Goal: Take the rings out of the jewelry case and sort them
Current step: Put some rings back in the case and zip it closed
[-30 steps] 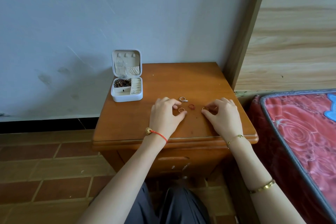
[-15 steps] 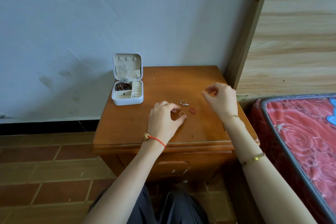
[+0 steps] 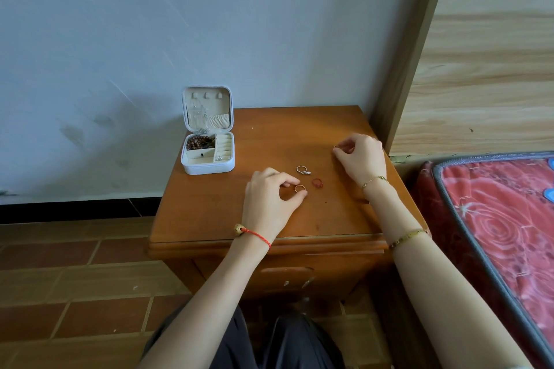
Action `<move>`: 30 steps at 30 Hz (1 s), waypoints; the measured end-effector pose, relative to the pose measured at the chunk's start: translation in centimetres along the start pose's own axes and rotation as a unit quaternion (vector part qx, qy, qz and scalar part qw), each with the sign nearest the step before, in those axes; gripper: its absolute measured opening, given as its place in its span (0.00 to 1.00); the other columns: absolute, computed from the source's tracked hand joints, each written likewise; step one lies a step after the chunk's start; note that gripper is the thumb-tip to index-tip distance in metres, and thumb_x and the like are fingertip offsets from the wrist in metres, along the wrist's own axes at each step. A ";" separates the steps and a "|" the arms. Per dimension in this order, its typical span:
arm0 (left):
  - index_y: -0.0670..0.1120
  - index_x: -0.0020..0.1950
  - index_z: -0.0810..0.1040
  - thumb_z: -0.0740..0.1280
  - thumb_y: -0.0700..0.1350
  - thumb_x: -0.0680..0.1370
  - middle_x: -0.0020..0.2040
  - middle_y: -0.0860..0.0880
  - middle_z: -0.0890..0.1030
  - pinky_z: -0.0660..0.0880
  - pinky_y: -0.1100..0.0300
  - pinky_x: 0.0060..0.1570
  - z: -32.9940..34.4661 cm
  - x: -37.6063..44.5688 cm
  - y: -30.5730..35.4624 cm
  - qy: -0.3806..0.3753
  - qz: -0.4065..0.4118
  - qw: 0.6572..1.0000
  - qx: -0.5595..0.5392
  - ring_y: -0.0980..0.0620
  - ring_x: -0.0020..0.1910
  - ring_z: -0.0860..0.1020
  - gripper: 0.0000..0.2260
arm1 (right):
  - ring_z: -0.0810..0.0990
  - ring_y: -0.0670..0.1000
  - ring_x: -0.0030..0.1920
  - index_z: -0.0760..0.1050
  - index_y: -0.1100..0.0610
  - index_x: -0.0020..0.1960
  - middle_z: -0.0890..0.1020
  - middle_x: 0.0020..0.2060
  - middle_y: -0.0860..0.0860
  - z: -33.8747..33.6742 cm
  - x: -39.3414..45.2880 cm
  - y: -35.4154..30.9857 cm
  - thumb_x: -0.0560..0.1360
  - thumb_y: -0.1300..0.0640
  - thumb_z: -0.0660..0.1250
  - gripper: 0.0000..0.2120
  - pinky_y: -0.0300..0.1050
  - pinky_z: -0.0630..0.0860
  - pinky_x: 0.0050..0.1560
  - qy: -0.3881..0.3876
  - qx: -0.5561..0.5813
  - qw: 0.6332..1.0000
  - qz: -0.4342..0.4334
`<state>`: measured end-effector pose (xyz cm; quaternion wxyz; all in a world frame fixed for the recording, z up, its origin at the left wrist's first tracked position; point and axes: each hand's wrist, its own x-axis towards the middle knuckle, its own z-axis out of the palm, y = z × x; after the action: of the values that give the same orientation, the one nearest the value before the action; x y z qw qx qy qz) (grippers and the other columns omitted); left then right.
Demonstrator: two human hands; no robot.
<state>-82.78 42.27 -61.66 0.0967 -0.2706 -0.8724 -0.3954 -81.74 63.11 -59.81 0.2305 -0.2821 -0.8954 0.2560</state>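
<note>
Right hand: I pinched a small gold-looking ring at my fingertips, near the nightstand's far right – likely to start a separate group.
Left hand: thumb and forefinger curled round the gold ring, touching but not lifting it.
Between: silver ring, red ring.
Jewelry case: open, far left.
Writing: none legible.

This is a bedroom in a home. A small wooden bedside table with a drawer stands against a plain pale wall. On the right lies a mattress in red rose-patterned cloth, with a wooden headboard behind it. The floor has reddish-brown tiles.
</note>
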 end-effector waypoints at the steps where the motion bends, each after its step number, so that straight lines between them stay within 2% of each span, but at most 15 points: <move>1: 0.54 0.46 0.85 0.74 0.56 0.70 0.42 0.56 0.79 0.73 0.58 0.48 0.0 0.0 0.0 0.000 0.001 1.000 0.002 0.54 0.44 0.74 0.08 | 0.79 0.53 0.50 0.81 0.56 0.51 0.83 0.47 0.54 0.0 0.0 -0.1 0.75 0.51 0.69 0.10 0.44 0.78 0.49 -0.001 0.000 1.000 -0.001; 4: 0.54 0.45 0.85 0.74 0.55 0.70 0.42 0.56 0.79 0.73 0.58 0.48 0.0 0.0 0.1 0.000 -0.001 1.000 0.001 0.55 0.44 0.73 0.08 | 0.79 0.52 0.49 0.81 0.56 0.51 0.83 0.47 0.53 0.1 -0.2 -0.4 0.75 0.51 0.69 0.09 0.43 0.77 0.48 -0.004 0.002 1.000 -0.007; 10: 0.54 0.46 0.85 0.74 0.55 0.70 0.44 0.57 0.80 0.73 0.56 0.49 -0.1 0.0 0.0 0.000 -0.001 1.000 -0.001 0.55 0.45 0.74 0.08 | 0.79 0.53 0.50 0.82 0.55 0.49 0.84 0.45 0.52 0.4 -1.1 -1.2 0.74 0.50 0.69 0.09 0.52 0.81 0.49 -0.002 0.034 0.999 -0.040; 17: 0.52 0.53 0.84 0.74 0.56 0.70 0.47 0.55 0.81 0.76 0.57 0.48 -1.2 0.1 -0.5 -0.004 -0.001 1.000 -0.023 0.55 0.47 0.76 0.14 | 0.80 0.49 0.44 0.82 0.53 0.46 0.82 0.40 0.45 0.8 -2.0 -4.3 0.72 0.51 0.70 0.07 0.50 0.81 0.48 -0.004 0.076 0.992 -0.104; 22: 0.51 0.52 0.85 0.76 0.51 0.70 0.45 0.54 0.81 0.77 0.61 0.47 -4.2 0.3 -2.4 0.051 -0.028 0.998 -0.034 0.56 0.44 0.77 0.12 | 0.79 0.47 0.43 0.82 0.53 0.47 0.83 0.41 0.46 1.2 -3.0 -8.2 0.73 0.52 0.71 0.07 0.42 0.78 0.47 -0.021 0.099 0.984 -0.150; 26: 0.50 0.51 0.85 0.77 0.48 0.69 0.44 0.53 0.82 0.73 0.68 0.45 -7.0 0.4 -4.4 0.100 -0.063 0.993 -0.016 0.56 0.40 0.77 0.11 | 0.79 0.49 0.43 0.83 0.53 0.46 0.84 0.40 0.47 2.7 -3.6 -11.6 0.72 0.52 0.71 0.06 0.46 0.77 0.50 -0.050 0.117 0.976 -0.175; 30: 0.49 0.51 0.85 0.76 0.44 0.68 0.45 0.52 0.82 0.72 0.66 0.45 -9.1 0.2 -6.4 0.132 -0.103 0.986 -0.009 0.56 0.39 0.76 0.12 | 0.80 0.52 0.44 0.82 0.53 0.44 0.84 0.40 0.48 4.7 -4.2 -14.5 0.71 0.53 0.71 0.05 0.49 0.76 0.50 -0.091 0.127 0.969 -0.192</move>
<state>-86.85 32.14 -59.63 0.1671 -0.1259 -0.8715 -0.4435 -86.95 48.67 -55.99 0.2271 -0.0490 -0.9102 0.3429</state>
